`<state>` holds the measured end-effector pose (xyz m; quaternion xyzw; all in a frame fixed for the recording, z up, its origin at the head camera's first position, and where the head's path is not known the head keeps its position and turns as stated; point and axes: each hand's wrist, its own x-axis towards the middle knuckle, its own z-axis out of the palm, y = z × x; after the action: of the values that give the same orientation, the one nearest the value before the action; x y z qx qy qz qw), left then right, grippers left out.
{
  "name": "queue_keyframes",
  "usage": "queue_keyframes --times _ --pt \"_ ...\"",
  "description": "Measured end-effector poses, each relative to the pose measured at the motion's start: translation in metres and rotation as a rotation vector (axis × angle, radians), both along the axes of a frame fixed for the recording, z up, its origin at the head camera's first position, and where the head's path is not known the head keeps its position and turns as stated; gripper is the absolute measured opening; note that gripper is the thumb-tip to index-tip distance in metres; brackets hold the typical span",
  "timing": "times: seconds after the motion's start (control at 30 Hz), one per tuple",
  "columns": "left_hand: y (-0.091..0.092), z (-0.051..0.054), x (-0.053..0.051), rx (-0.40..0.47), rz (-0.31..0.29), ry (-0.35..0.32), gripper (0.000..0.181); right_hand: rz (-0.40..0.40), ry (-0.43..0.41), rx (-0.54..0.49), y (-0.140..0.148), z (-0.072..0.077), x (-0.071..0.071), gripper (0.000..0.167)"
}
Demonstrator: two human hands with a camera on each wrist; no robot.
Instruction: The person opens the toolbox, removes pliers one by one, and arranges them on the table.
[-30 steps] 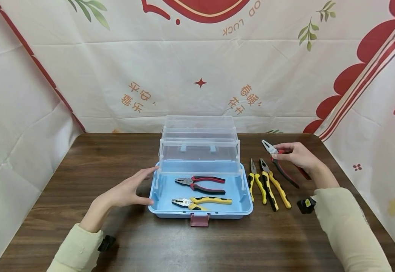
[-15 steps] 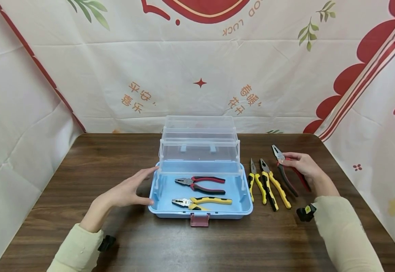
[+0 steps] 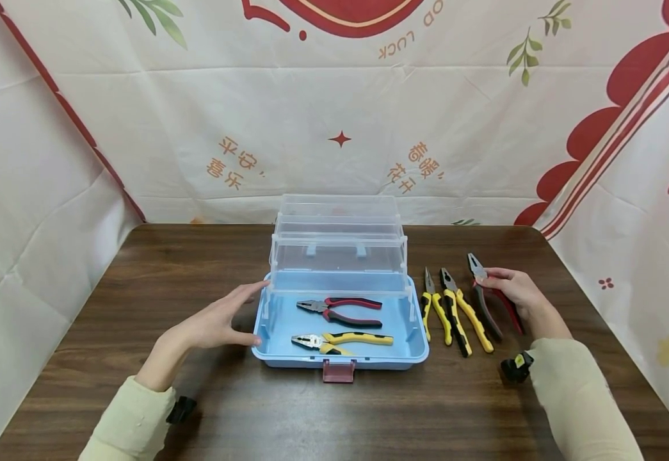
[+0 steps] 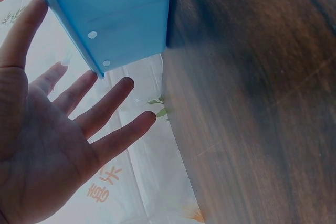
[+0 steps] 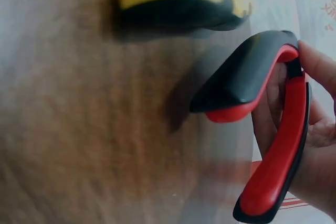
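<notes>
My right hand (image 3: 517,292) pinches red-and-black pliers (image 3: 486,304) near their pivot, at the right of the table. In the right wrist view their handles (image 5: 273,182) spread apart close above the wood. My left hand (image 3: 213,323) has its fingers spread, with thumb and fingertips touching the left rim of a light blue toolbox (image 3: 265,360). Inside the box lie red-and-black pliers (image 3: 328,312) and, nearer the front, yellow-and-black pliers (image 3: 357,339), whose lower handle is partly hidden by the front wall.
Yellow-and-black long-nose pliers (image 3: 436,314) and larger yellow-and-black pliers (image 3: 463,314) lie between the box and my right hand. Clear trays (image 3: 338,256) rise at the back of the box. A pink latch (image 3: 338,371) hangs at its front. Printed cloth (image 3: 334,102) stands behind the table.
My right hand has carried its red-and-black pliers rightward, toward me and down beside the yellow pliers. My left hand stays at the box rim.
</notes>
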<state>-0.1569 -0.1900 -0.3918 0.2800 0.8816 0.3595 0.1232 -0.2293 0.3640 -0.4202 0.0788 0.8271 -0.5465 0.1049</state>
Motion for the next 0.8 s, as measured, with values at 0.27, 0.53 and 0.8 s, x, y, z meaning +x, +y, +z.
queue_keyframes --times 0.27,0.53,0.8 --pt "0.0 0.0 0.0 -0.005 -0.009 0.008 0.091 -0.019 -0.048 0.034 -0.002 -0.007 0.0 0.067" --pt "0.0 0.001 0.0 -0.006 -0.008 -0.008 0.09 0.029 -0.043 0.059 -0.008 -0.007 0.001 0.058" --pt "-0.001 0.001 0.0 -0.003 -0.003 -0.011 0.09 0.042 -0.024 0.286 -0.013 -0.004 0.004 0.06"
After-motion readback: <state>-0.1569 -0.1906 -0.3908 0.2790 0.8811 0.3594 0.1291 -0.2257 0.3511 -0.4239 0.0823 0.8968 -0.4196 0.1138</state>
